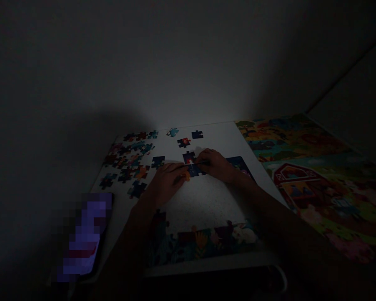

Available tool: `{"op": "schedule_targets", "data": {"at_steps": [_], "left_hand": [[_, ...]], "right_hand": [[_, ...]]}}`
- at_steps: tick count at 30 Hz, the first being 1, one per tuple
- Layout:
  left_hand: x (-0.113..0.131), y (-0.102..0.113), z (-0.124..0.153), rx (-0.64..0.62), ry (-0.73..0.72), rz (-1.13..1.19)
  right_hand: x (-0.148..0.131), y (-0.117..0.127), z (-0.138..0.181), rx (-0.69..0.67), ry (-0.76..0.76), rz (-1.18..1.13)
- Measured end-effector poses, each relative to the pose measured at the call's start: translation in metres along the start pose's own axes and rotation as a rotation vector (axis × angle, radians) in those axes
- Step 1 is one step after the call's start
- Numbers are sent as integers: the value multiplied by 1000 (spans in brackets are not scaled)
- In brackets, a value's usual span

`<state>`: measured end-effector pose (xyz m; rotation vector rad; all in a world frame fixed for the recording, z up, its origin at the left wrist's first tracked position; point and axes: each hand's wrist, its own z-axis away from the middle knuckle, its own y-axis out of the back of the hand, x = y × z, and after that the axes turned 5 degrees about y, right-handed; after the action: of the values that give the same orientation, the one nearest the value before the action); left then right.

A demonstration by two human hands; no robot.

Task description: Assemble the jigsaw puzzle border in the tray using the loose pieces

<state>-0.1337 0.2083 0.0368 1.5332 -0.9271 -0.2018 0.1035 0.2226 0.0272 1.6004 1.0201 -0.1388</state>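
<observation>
In a very dim room, both hands meet over a white board (203, 205) strewn with jigsaw pieces. My left hand (165, 182) is curled, its fingertips pinching a small piece with an orange patch (185, 174). My right hand (214, 164) is curled too, its fingers pressed on a dark blue piece (194, 170) just beside the left fingertips. A dark piece with a red and white spot (189, 157) lies right behind the fingers. A joined strip of puzzle with flowers (203, 242) runs along the board's near edge.
Several loose pieces (129, 156) lie in a heap at the board's left, with a few single ones (184, 142) at the back. A colourful farm picture with a red barn (307, 179) lies on the right. A lit phone screen (84, 238) sits at the near left.
</observation>
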Motion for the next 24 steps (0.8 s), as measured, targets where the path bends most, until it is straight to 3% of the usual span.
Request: {"op": "schedule_targets", "data": {"at_steps": [11, 24], "left_hand": [[14, 0, 1, -14, 50, -129], [17, -7, -3, -1, 100, -88]], "right_hand": [[2, -3, 1, 20, 27, 15], [1, -3, 0, 6, 33, 66]]}}
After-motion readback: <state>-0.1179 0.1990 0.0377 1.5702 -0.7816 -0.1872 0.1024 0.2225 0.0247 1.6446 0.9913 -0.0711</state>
